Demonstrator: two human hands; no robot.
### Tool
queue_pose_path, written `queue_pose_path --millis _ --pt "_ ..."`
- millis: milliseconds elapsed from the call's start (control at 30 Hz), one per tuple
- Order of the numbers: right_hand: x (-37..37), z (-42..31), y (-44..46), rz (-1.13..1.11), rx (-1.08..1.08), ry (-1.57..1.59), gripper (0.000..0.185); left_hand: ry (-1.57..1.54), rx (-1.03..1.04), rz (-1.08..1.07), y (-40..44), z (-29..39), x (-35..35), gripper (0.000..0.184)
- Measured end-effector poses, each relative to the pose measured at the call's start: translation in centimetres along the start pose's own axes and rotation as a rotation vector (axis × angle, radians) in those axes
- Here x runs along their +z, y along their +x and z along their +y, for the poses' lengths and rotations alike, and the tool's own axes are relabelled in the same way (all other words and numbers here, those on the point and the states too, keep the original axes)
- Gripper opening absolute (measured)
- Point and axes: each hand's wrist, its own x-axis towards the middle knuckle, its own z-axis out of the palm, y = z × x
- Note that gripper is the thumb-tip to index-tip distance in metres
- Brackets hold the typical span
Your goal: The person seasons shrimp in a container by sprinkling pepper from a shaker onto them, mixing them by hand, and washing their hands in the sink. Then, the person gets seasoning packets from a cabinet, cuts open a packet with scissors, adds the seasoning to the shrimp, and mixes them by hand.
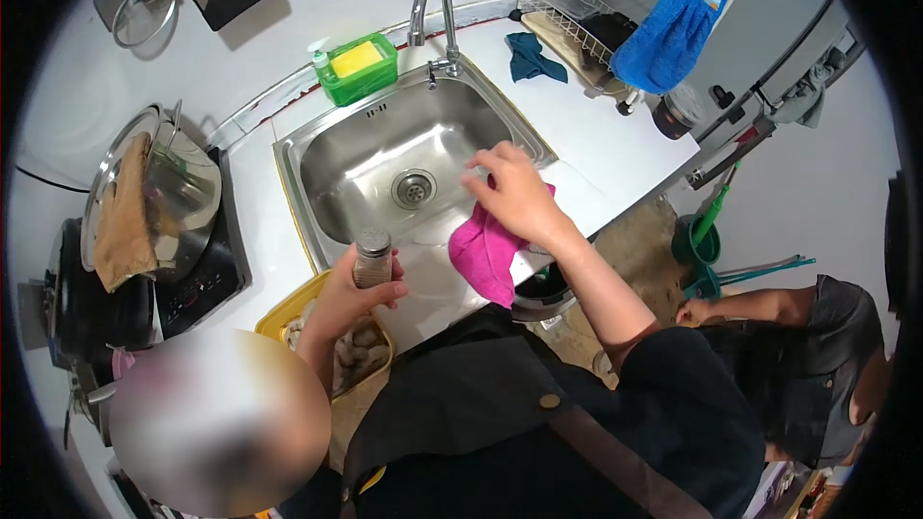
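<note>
My left hand (361, 298) is wrapped around a clear glass shaker (373, 259) with a metal lid, held upright near the sink's front left corner. My right hand (514, 194) hovers over a pink cloth (488, 255), fingers apart and slightly curled, with nothing visible in them. The cloth lies bunched at the sink's front right edge, partly hidden under that hand. Behind both hands is the steel sink (336, 178) with its drain (414, 189).
A yellow basin (288, 306) with pale pieces of food sits below my left forearm. Behind the sink stand a faucet (437, 14) and a green caddy (361, 86) with a sponge. A pot (187, 202) is at left; another person (798, 346) is at right.
</note>
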Motion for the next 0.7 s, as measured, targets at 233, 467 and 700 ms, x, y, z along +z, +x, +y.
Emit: queue_pose_path --millis 233,467,700 --pt "-1.4 -10.7 1.6 -0.501 -0.13 0.328 0.041 0.187 0.081 0.07 -1.4 1.3 0.4 0.038" --pt "0.8 -12.6 2.6 -0.524 -0.31 0.319 0.032 0.198 0.081 0.157 -3.5 0.4 -0.5 0.069" --pt "1.1 -16.9 4.6 -0.732 -0.539 0.473 0.032 0.379 0.408 0.276 -6.6 -1.6 -2.3 0.069"
